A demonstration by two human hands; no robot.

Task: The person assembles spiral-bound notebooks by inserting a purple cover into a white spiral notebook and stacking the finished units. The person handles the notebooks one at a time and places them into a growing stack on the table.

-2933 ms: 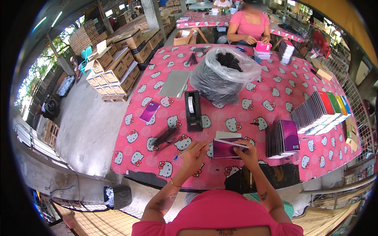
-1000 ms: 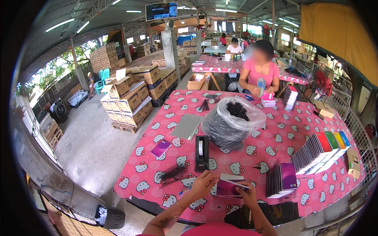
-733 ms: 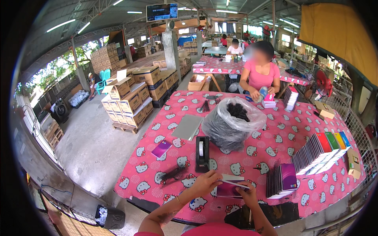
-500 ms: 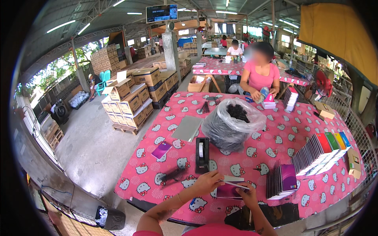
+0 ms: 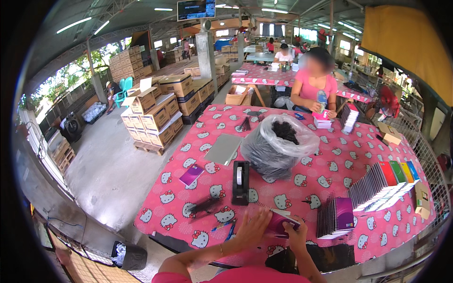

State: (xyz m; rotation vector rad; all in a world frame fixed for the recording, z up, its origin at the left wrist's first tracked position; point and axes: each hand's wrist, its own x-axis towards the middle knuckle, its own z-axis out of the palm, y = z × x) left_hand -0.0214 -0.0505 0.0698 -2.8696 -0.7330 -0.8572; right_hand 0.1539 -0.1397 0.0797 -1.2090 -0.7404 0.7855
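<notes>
A small purple spiral notebook (image 5: 277, 225), its white pages partly showing, is between my hands at the table's near edge. My left hand (image 5: 254, 228) lies with fingers stretched out against the notebook's left side. At the other side my right hand (image 5: 296, 234) grips the notebook's right edge, thumb on top of the purple cover. Just beyond the left hand stands a black tape dispenser (image 5: 240, 184). Some blue pens (image 5: 230, 228) and loose black spiral wires (image 5: 205, 206) lie to the left. A stack of purple notebooks (image 5: 336, 218) stands right of my right hand.
A clear plastic bag of black coils (image 5: 278, 148) sits mid-table. Farther left are a grey sheet (image 5: 223, 150) and another purple notebook (image 5: 191, 175). Rows of colourful notebooks (image 5: 382, 186) stand at right. Across the table, a person in pink (image 5: 315, 89) handles small booklets.
My left hand has gone from pinching the notebook's raised edge to lying flat against its side. The right hand still holds on. The blue pens left of my hand have come into sight.
</notes>
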